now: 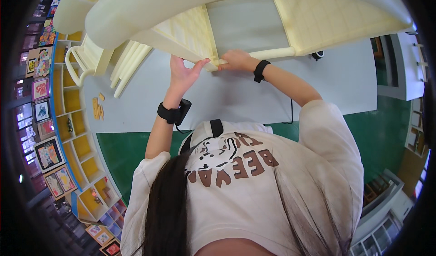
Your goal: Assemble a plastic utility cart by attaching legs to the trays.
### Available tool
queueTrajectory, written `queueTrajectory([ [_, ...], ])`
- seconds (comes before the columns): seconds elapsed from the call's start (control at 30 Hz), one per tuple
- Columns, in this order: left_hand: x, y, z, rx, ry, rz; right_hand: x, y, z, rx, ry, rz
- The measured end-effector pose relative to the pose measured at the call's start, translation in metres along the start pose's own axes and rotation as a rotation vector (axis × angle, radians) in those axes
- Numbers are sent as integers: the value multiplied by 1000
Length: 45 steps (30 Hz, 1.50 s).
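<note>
A large cream plastic frame rises in front of me on the table, with a left side panel, a right side panel and a thick curved piece across the top. My left hand is closed on the lower edge of the left panel, thumb on the near face and fingers hidden behind it. A cream rod runs between the panels along the bottom. Around the rod's left end, close against the left panel's corner, my right hand is closed. The joint itself is partly covered by my fingers.
The grey-white table bears several loose cream rods, a cream part with a looped handle, small yellow-brown pieces and a small black object. Shelving with framed pictures stands left; a white cabinet stands right.
</note>
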<state>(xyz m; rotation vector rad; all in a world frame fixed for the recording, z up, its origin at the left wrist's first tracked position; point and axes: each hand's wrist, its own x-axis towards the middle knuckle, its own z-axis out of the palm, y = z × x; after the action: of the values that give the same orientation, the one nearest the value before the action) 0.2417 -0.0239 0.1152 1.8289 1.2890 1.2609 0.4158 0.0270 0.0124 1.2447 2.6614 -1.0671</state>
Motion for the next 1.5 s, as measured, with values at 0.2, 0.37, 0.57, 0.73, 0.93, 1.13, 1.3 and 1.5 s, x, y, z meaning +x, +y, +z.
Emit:
queueTrajectory([
  [0.2,0,-7,-3,53,8,19,2,6,6,-10,57,-27],
  [0.37,0,-7,1,-30,5,-14,7,9,8,-91,11,-37],
  [0.57,-2,-8,-1,-22,12,40,5,3,7,-91,-32,3],
  [0.73,-2,-17,-3,-9,21,128,6,3,7,-100,-21,32],
  [0.93,2,-15,-7,-13,35,139,1,-4,4,-2,71,-5],
  [1.13,4,-6,-6,-41,-16,85,5,5,10,-42,47,17],
  [1.3,3,-12,-10,-24,-16,71,4,1,9,-69,69,9],
  [1.5,3,-10,-13,-4,-27,50,5,-1,10,-66,46,21],
])
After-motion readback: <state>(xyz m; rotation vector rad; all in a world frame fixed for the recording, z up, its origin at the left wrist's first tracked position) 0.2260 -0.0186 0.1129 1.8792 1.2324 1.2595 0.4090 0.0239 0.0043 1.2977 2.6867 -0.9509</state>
